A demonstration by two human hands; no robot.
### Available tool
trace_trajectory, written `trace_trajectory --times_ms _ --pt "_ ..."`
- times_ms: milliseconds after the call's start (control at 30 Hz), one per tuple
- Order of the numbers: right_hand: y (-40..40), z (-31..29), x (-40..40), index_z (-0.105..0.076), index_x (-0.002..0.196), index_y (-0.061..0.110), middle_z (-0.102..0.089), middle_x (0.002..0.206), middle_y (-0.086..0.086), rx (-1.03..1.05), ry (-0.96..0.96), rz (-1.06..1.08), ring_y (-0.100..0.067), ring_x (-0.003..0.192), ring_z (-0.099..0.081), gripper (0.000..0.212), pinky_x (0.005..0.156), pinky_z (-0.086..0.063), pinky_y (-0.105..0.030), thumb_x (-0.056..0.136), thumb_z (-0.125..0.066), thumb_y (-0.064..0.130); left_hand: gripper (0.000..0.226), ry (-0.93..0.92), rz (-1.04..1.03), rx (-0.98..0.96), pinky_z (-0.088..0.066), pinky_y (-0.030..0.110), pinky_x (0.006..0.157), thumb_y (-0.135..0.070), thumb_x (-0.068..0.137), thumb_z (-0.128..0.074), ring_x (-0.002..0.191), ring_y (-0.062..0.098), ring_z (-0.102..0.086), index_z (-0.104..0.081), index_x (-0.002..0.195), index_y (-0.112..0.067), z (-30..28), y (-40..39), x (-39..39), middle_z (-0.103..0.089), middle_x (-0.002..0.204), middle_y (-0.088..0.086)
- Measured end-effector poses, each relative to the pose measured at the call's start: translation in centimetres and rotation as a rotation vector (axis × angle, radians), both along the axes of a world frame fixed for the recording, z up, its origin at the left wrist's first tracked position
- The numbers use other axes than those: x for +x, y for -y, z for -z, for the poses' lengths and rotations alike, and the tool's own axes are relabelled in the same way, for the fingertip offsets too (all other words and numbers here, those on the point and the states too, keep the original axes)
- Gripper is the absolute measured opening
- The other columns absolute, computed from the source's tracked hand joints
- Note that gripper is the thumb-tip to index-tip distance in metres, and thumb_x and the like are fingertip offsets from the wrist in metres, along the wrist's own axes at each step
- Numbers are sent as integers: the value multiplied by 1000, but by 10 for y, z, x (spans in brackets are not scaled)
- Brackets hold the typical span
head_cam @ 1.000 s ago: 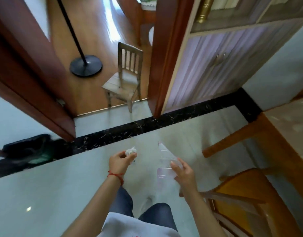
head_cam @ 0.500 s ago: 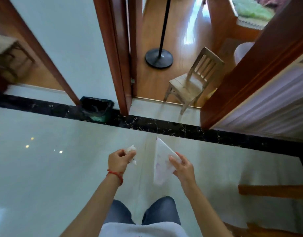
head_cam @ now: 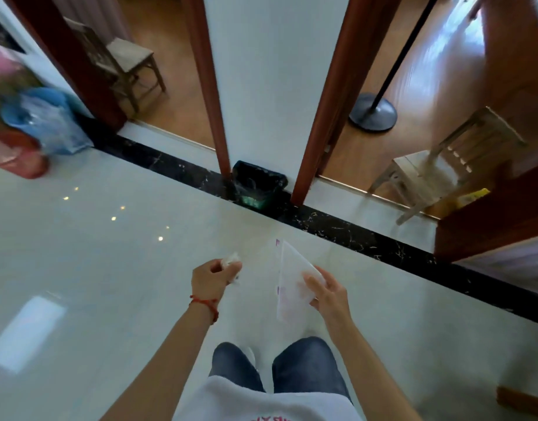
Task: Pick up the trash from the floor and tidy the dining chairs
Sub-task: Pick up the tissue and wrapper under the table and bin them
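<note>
My left hand (head_cam: 213,279), with a red string at the wrist, is closed on a small crumpled white paper wad (head_cam: 231,260). My right hand (head_cam: 328,294) pinches a flat clear plastic wrapper (head_cam: 289,281) with faint pink print, held upright between the two hands. Both hands hover above the pale glossy floor (head_cam: 109,284). A small black-lined trash bin (head_cam: 257,185) stands ahead against the white wall, between two door frames, well beyond the hands.
A small wooden chair (head_cam: 437,171) stands in the right doorway near a black lamp base (head_cam: 372,112). Another wooden chair (head_cam: 125,62) sits in the left doorway. Blue, clear and red bags (head_cam: 40,126) lie at the far left. A wooden piece (head_cam: 522,399) shows bottom right.
The view has swung left: the trash bin now sits ahead near centre, the dining table and chair have left the frame. Both hands keep holding the wad and the wrapper.
</note>
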State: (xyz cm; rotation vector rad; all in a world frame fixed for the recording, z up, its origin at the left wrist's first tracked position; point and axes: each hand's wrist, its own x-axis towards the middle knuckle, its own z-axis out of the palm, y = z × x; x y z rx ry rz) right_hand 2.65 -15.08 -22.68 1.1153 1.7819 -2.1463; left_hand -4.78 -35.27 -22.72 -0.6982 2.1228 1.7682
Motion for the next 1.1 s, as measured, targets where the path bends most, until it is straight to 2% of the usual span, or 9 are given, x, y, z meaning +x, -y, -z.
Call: trace_trajectory --times_ms 167,367,467,567,633,733,900,1000,1100 --pt "17 7 -36 -57 120 12 -65 108 -11 24 42 -27 -25 95 -64 43 85 -55 -43 79 -69 21 21 4 -29 19 -54 40 78 -10 71 -74 65 23 -58 -65 70 9 5 21 -27 -62 62 15" --pt "13 21 -107 -57 120 13 -62 116 -14 -8 44 -17 -28 101 -63 46 85 -54 -42 78 -70 23 18 6 -21 -14 -54 33 73 -13 72 -74 66 22 -60 -65 60 -3 12 25 -85 -62 57 9" --pt "10 26 -148 -56 121 12 -60 118 -14 -13 46 -16 -27 100 -62 46 80 -54 -37 78 -70 22 19 9 -26 -23 -55 31 72 -12 72 -74 63 20 -60 -64 58 -2 12 24 -126 -62 52 6" --pt "7 24 -187 -54 123 12 -60 116 -13 8 41 -38 -24 99 -62 47 73 -53 -30 80 -69 21 20 13 -25 -22 -55 20 63 -10 72 -73 61 18 -60 -64 61 3 6 23 -170 -62 46 -1" --pt "4 22 -211 -53 123 12 -60 115 -11 21 27 -50 -23 97 -62 46 69 -52 -26 80 -68 21 22 2 -41 -15 -53 18 62 -11 73 -73 62 18 -60 -64 68 9 3 20 -198 -63 53 5" --pt "-3 23 -244 -53 123 12 -61 113 -10 24 33 -62 -23 97 -62 46 73 -52 -29 80 -68 20 24 -1 -25 -32 -53 19 63 -15 74 -73 65 20 -61 -65 71 8 4 13 -234 -63 62 11" --pt "-7 35 -286 -55 122 12 -64 110 -8 2 82 3 -24 98 -63 46 86 -54 -43 79 -70 21 25 45 45 -57 -56 30 73 -19 75 -72 69 22 -61 -64 63 1 15 3 -280 -63 63 10" --pt "-6 43 -310 -57 118 14 -66 105 -5 -3 104 54 -23 97 -64 43 84 -54 -40 78 -70 20 27 91 91 -86 -56 42 80 -20 73 -74 70 24 -61 -65 69 5 29 1 -314 -66 69 19" --pt "-3 51 -337 -56 119 13 -65 102 -8 -7 130 127 -26 95 -64 43 83 -53 -39 79 -70 16 23 125 155 -90 -54 48 83 -21 71 -75 72 28 -63 -68 72 0 42 -2 -352 -68 74 22"
